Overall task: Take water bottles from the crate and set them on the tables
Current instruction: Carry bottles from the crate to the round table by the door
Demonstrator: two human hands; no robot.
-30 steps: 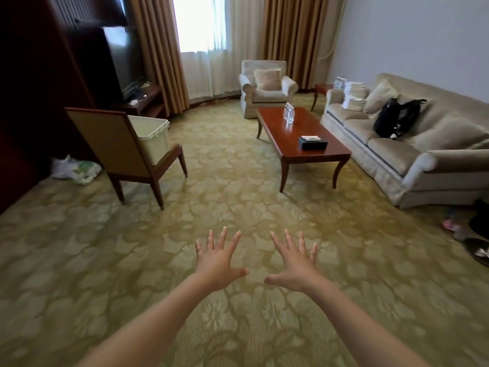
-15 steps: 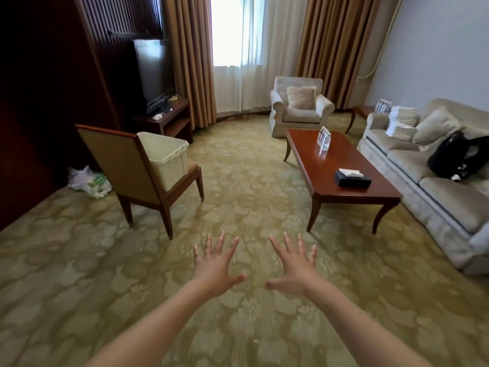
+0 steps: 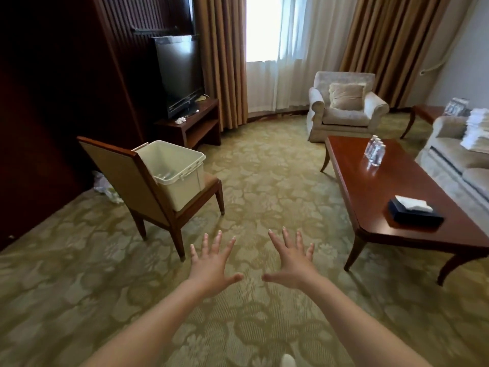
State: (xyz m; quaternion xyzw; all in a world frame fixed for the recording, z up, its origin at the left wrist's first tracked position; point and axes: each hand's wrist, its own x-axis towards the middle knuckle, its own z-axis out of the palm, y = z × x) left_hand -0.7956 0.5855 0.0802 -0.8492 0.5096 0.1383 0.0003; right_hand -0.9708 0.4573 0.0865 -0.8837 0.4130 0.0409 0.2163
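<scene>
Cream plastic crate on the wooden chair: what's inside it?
The cream plastic crate shows pale inner walls and faint clear shapes low down, perhaps bottles. Its near wall hides most of the bottom, so no count is possible.

Crate [image 3: 182,181] floor mostly hidden by its near wall and the chair [image 3: 113,170] back; contents unreadable. Bottles [image 3: 374,152] at far end of coffee table [image 3: 397,197] overlap, count unclear. Sofa [image 3: 455,154] cut off by right edge. Side table [image 3: 426,112] partly behind sofa arm, items on it blurred. Bag [image 3: 107,190] left of chair mostly hidden. White object [image 3: 287,362] clipped by bottom edge, unidentifiable.
</scene>
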